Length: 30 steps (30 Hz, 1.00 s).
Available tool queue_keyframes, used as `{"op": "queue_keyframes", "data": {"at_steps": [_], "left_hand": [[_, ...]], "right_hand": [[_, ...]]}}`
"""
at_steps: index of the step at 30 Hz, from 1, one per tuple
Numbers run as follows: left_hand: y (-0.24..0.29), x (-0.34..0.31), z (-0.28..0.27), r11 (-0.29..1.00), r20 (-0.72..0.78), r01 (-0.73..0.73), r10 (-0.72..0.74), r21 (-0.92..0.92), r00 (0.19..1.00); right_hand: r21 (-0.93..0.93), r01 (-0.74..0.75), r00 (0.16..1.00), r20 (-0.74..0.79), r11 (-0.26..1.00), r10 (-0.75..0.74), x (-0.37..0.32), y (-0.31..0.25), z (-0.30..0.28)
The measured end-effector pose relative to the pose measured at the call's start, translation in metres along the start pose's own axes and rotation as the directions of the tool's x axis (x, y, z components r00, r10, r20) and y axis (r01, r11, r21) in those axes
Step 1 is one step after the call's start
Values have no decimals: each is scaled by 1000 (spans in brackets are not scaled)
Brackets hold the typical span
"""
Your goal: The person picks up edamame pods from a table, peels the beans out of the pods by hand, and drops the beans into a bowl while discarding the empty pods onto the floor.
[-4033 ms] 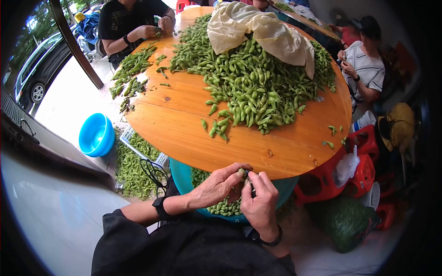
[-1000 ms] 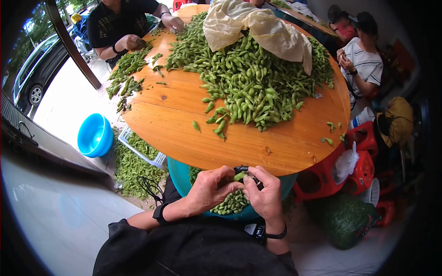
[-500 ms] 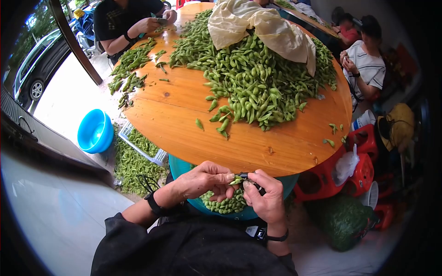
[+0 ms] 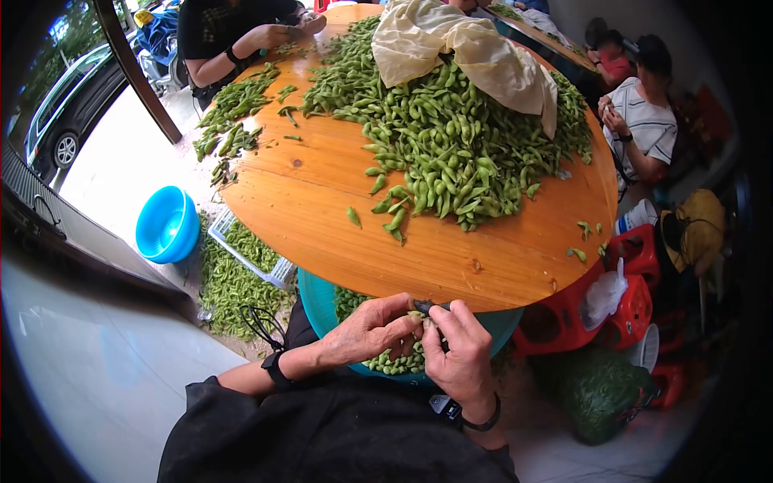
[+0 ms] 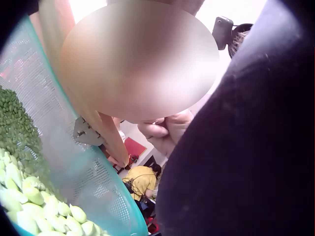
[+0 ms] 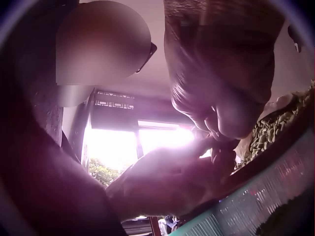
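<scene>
Just off the near table edge, my left hand (image 4: 370,330) pinches a green soybean pod (image 4: 415,314) between thumb and fingers. My right hand (image 4: 460,354) meets it there and grips a small black tool (image 4: 428,307) against the pod; fingers hide most of the tool. Below both hands sits a teal mesh basket (image 4: 318,302) with plump green pods (image 5: 32,211) and a darker green heap (image 5: 15,115) inside. In the right wrist view the right hand (image 6: 167,182) and left hand (image 6: 226,73) touch at the fingertips.
A big heap of soybean pods (image 4: 451,161), partly under a cream cloth (image 4: 463,52), covers much of the wooden table (image 4: 322,217). At left are a blue basin (image 4: 167,225) and pods on the floor (image 4: 233,298). Red stools (image 4: 632,310) stand right. Other people sit around.
My left fingers, spread half a second ago, have drawn in around the pod. The black tool now lies across the pod's top. Across the table, a person's hands have come together since one second ago.
</scene>
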State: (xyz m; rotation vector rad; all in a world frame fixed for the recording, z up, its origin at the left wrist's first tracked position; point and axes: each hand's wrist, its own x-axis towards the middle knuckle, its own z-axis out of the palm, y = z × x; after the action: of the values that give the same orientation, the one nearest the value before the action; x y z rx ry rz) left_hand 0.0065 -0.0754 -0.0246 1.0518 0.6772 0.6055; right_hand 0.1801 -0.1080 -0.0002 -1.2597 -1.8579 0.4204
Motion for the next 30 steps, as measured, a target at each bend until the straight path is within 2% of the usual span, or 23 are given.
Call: {"op": "queue_keyframes", "data": {"at_steps": [3, 4, 5, 7, 9, 10, 11, 12, 13, 14, 15, 17, 19, 20, 21, 22, 23, 24, 25, 27, 28, 29, 30], "left_hand": [[-7, 0, 2, 999, -31, -48, 48, 5, 998], [-12, 0, 3, 993, -43, -69, 65, -92, 997], [-14, -1, 3, 993, -45, -70, 66, -92, 997], [-17, 0, 2, 973, -33, -80, 75, -215, 997], [-25, 2, -9, 967, 29, -39, 47, -251, 998], [-26, 2, -13, 959, 90, 5, 22, -284, 996], [-24, -1, -16, 959, 90, 5, 22, -284, 996], [-20, -5, -18, 999, 185, -53, 49, 15, 982], [-13, -9, -21, 942, 278, -134, 46, 307, 959], [5, -11, -26, 828, 400, -252, 37, 501, 916], [12, -13, -35, 793, 437, -316, 69, 521, 897], [34, -14, -54, 674, 295, -442, 329, 592, 897], [56, -11, -75, 532, 2, -223, 383, 817, 924], [66, -4, -86, 428, -37, -177, 446, 886, 894], [71, 6, -97, 321, -65, -120, 510, 939, 858], [73, 15, -107, 318, -65, -120, 514, 940, 855], [73, 26, -117, 159, 11, -116, 543, 980, 840], [72, 33, -123, -8, 94, -108, 556, 994, 826], [68, 36, -127, -10, 96, -109, 556, 994, 825], [66, 42, -129, -30, 137, -154, 642, 988, 755], [73, 38, -118, -35, 147, -162, 640, 986, 754], [81, 29, -100, 362, -72, -136, 505, 922, 860], [81, 23, -87, 695, -220, -38, 278, 718, 935]], "right_hand": [[-9, 55, 997, -44, 998, -56, 0, -1, 3], [32, 33, 999, -29, 999, -32, 0, 0, 2], [73, 10, 1000, -12, 997, -9, 2, 2, 0], [111, 7, 1000, -7, 994, -6, 2, 13, -1], [297, -212, 976, 105, 931, 189, -2, 25, -2], [431, -312, 950, 147, 847, 275, -3, 25, -6], [529, -385, 920, 156, 756, 359, -3, 21, -13], [531, -422, 902, 166, 735, 399, -5, 20, -25], [534, -457, 883, 179, 711, 434, -9, 22, -41], [352, -400, 911, 250, 846, 327, -15, 30, -66], [166, -296, 913, 339, 941, 227, -22, 39, -93], [44, -262, 865, 453, 964, 214, -40, 40, -132], [-148, -378, 870, 282, 914, 405, -51, 34, -150], [-182, -457, 852, 190, 871, 487, -53, 32, -152], [-181, -453, 855, 189, 873, 483, -54, 36, -149], [-181, -450, 877, 95, 874, 471, -55, 44, -142], [-179, -450, 889, -2, 875, 457, -55, 51, -135], [-184, -360, 926, 52, 915, 375, -41, 45, -117], [-186, -332, 930, 101, 925, 354, -35, 43, -109], [-98, -307, 945, 89, 947, 316, -25, 40, -85], [-62, -280, 955, 85, 958, 284, -17, 33, -73], [-27, -253, 964, 77, 967, 254, -10, 27, -62], [41, -258, 964, 74, 965, 255, -5, 25, -50]]}}
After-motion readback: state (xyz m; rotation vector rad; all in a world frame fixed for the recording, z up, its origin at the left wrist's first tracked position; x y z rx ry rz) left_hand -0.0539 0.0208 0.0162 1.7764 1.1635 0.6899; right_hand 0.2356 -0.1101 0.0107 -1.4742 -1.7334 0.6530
